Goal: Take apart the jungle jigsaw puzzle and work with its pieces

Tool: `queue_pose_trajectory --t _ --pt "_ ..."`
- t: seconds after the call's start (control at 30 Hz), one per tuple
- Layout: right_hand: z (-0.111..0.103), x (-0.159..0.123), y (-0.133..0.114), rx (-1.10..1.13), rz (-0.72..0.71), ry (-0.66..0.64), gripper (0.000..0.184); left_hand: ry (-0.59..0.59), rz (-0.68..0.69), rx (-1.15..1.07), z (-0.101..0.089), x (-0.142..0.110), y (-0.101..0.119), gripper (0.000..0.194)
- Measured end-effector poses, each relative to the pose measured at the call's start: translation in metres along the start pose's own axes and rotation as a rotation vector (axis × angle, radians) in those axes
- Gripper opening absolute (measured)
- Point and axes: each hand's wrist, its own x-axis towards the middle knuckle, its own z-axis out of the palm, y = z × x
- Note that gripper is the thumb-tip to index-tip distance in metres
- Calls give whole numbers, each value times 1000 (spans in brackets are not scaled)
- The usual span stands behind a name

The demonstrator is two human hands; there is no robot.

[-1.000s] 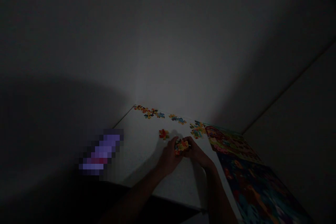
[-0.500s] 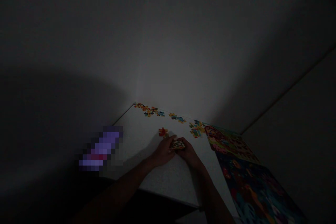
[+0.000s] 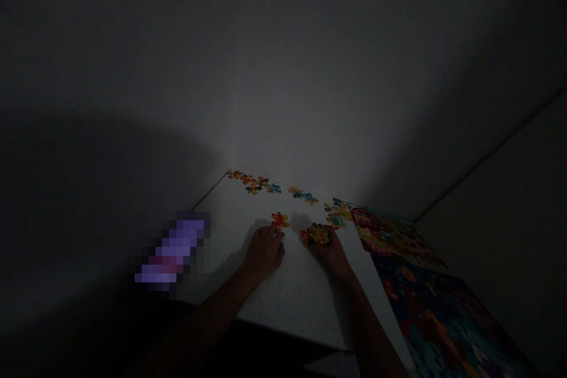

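Note:
My right hand (image 3: 334, 254) is closed around a bunch of jigsaw puzzle pieces (image 3: 315, 234), held a little above the white table (image 3: 283, 307). To its left, my left hand (image 3: 264, 252) reaches over the tabletop with its fingers slightly bent and apart. Its fingertips are at the near edge of a red and yellow puzzle piece (image 3: 279, 220); in the dim light I cannot tell whether they touch it. Nothing shows in the left hand.
Loose puzzle pieces (image 3: 252, 182) lie along the far edge, with more pieces (image 3: 303, 195) in the middle and a cluster (image 3: 337, 212) at right. Two colourful picture sheets (image 3: 385, 230) (image 3: 438, 313) cover the right side. A blurred purple object (image 3: 172, 254) is at left.
My hands have moved apart. The left let go of the puzzle pieces and moved left to the red piece; the right kept the bunch, now tilted, and shifted slightly right.

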Motion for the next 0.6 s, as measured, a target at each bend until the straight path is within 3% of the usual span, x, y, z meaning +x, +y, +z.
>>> queue_pose_trajectory --t 0.2,0.3,0.43,0.53,0.6 --pt "20 16 -13 11 -61 -117 45 18 18 61 6 27 -10 39" --pt "22 34 -19 2 -60 -118 39 86 -145 131 -1 35 -32 33" --pt "28 55 -17 27 -40 -135 36 197 -359 204 -11 39 -49 41" --pt "32 62 -8 -25 -89 -144 42 187 -262 61 -2 50 -31 45" --pt "32 63 -1 -59 -123 -116 51 88 -124 -186 13 61 -7 46"
